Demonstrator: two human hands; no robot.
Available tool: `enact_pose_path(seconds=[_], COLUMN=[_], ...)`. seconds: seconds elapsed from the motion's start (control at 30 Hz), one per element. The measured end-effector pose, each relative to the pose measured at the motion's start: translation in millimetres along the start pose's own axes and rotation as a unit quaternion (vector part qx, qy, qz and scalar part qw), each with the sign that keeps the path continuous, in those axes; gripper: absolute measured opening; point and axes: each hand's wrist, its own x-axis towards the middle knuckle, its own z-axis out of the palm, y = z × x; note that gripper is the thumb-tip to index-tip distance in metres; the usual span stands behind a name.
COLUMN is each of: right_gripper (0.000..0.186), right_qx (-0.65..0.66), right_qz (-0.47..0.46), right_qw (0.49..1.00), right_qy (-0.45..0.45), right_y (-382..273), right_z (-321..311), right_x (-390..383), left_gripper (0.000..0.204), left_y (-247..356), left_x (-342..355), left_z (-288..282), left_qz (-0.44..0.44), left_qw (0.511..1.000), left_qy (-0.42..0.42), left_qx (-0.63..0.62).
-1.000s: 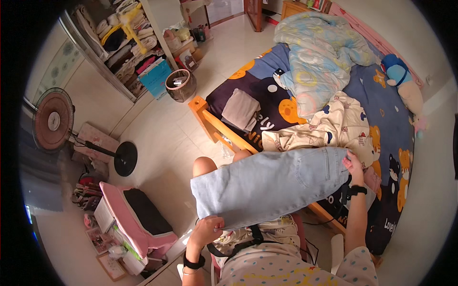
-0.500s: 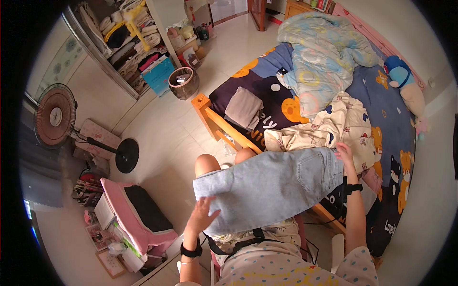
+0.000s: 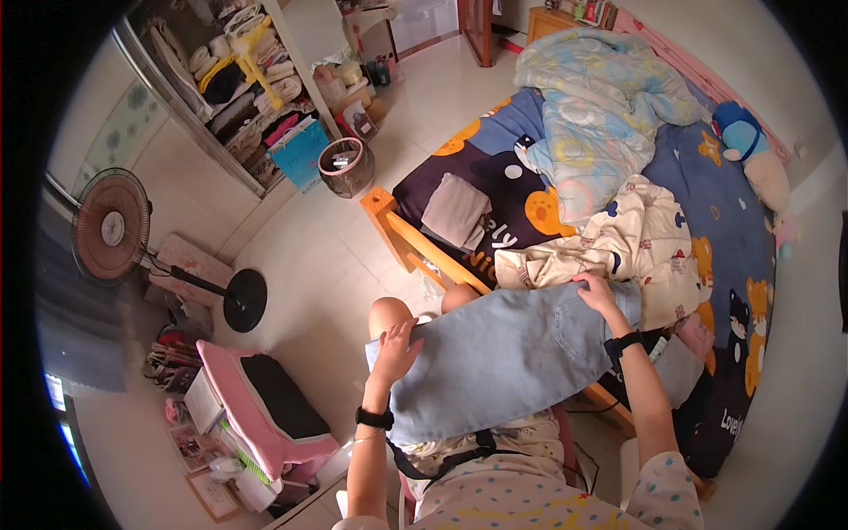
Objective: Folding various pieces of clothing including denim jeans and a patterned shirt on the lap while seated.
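Light blue denim jeans (image 3: 486, 367) lie folded lengthwise across my lap, pockets toward the right. My left hand (image 3: 397, 349) grips their upper edge near the left end, fingers bent over it. My right hand (image 3: 598, 294) holds the same edge near the pocket end, fingers closed on the fabric. Just beyond the jeans, a crumpled cream patterned cloth (image 3: 649, 252) lies on the bed (image 3: 450, 168). A folded taupe garment (image 3: 455, 208) rests near the bed's wooden rail (image 3: 424, 247).
A standing fan (image 3: 110, 225) is at left, above a pink-and-black padded item (image 3: 283, 397). An open wardrobe (image 3: 238, 88) of folded clothes and a round bin (image 3: 347, 177) stand at the back left. A pale quilt (image 3: 601, 97) and a plush toy (image 3: 751, 159) lie on the bed.
My left hand has moved up from the jeans' lower edge to the upper edge, having briefly let go. My right hand has moved leftward along the top from the waistband end.
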Motion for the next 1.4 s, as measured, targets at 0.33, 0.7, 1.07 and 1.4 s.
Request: enact_pose_path(seconds=[0.33,0.7,1.07,1.4], right_gripper=[0.029,0.037,0.046,0.050], right_qx=[-0.202,-0.286,-0.269,-0.237], right_qz=[0.119,0.094,0.135,0.141], right_qw=[0.972,0.954,0.949,0.957], right_qy=[0.002,0.018,0.098,0.088], right_y=[-10.2,-30.0,-15.3,-15.4], right_z=[-12.4,-36.1,-46.1,-57.0], right_x=[-3.9,-53.4,-111.5,-141.0], left_gripper=[0.030,0.027,0.028,0.032], left_y=[11.1,8.7,6.1,-2.2], left_x=[10.0,-4.5,-9.2,-12.1], left_z=[-6.7,-4.8,-2.4,-11.4], left_qz=[0.026,0.099,0.106,0.059], left_qw=[0.996,0.992,0.994,0.996], left_qy=[0.005,0.054,0.036,0.013], left_qx=[-0.080,-0.062,0.004,0.063])
